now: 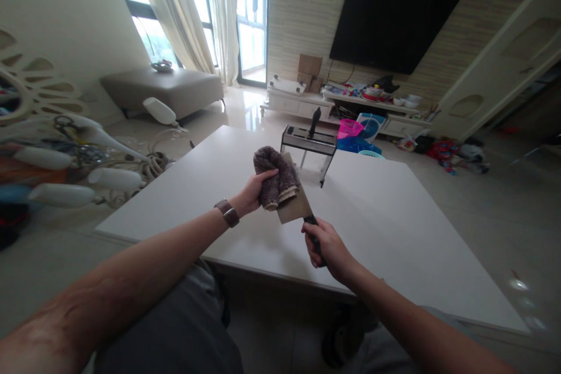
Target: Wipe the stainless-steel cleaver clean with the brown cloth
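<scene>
My right hand (326, 245) is wrapped round the black handle of a cleaver (294, 208), whose broad metal blade points up and to the left above the table. In my left hand (255, 188) is a folded brown cloth (274, 178) with a pale edge, pressed against the blade and covering part of it. The thumb lies over the cloth; the other fingers are mostly hidden. Just beyond the blade, a knife block (309, 143) with clear sides and a dark frame stands on the table. One black knife handle (314, 123) sticks up from its top.
The white table (377, 216) spreads out before me. A lamp with white shades (65, 193) is close to its left side. Past the far edge are a pink basket (350, 127), a blue bin (350, 144) and a low cabinet (302, 106) under a television (392, 23).
</scene>
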Action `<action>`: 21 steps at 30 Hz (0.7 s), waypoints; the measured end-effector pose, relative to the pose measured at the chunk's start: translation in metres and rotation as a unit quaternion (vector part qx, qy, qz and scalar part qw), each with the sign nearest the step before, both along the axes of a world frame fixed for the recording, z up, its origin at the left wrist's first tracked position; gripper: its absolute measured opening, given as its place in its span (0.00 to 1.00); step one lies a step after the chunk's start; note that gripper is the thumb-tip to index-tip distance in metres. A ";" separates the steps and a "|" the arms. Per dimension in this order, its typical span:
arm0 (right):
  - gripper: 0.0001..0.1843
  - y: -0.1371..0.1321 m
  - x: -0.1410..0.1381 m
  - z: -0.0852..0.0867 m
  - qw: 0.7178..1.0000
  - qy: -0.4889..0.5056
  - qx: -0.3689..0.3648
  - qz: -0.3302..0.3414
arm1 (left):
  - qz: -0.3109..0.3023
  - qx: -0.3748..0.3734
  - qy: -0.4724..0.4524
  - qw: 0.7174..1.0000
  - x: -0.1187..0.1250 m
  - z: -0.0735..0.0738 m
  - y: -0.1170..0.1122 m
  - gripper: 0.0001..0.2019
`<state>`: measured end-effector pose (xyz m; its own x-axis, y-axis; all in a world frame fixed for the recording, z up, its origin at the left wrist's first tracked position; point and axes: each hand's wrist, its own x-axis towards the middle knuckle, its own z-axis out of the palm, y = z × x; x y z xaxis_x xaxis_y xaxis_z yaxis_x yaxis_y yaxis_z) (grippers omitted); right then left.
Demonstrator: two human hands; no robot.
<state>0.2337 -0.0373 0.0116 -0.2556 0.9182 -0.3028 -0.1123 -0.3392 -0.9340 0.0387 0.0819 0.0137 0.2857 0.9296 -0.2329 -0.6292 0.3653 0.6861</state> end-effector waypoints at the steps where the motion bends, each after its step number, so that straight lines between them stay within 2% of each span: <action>1: 0.13 0.000 0.000 0.001 1.000 0.008 -0.003 -0.009 | -0.004 -0.002 -0.004 1.000 0.001 0.002 -0.001 0.16; 6: 0.13 -0.001 -0.003 0.006 0.998 0.039 -0.002 -0.039 | -0.025 -0.006 -0.026 0.999 0.009 0.009 -0.011 0.15; 10: 0.12 0.000 -0.006 0.008 0.998 0.043 0.006 -0.050 | -0.036 -0.012 -0.022 0.999 0.017 0.009 -0.020 0.14; 21: 0.13 0.000 -0.006 0.009 0.999 0.035 0.014 -0.015 | 0.028 0.004 0.004 1.000 0.022 0.006 -0.022 0.18</action>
<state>0.2274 -0.0370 0.0202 -0.2467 0.9339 -0.2589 -0.1870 -0.3080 -0.9328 0.0607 0.0597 0.0201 0.2322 0.9457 -0.2274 -0.6432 0.3247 0.6935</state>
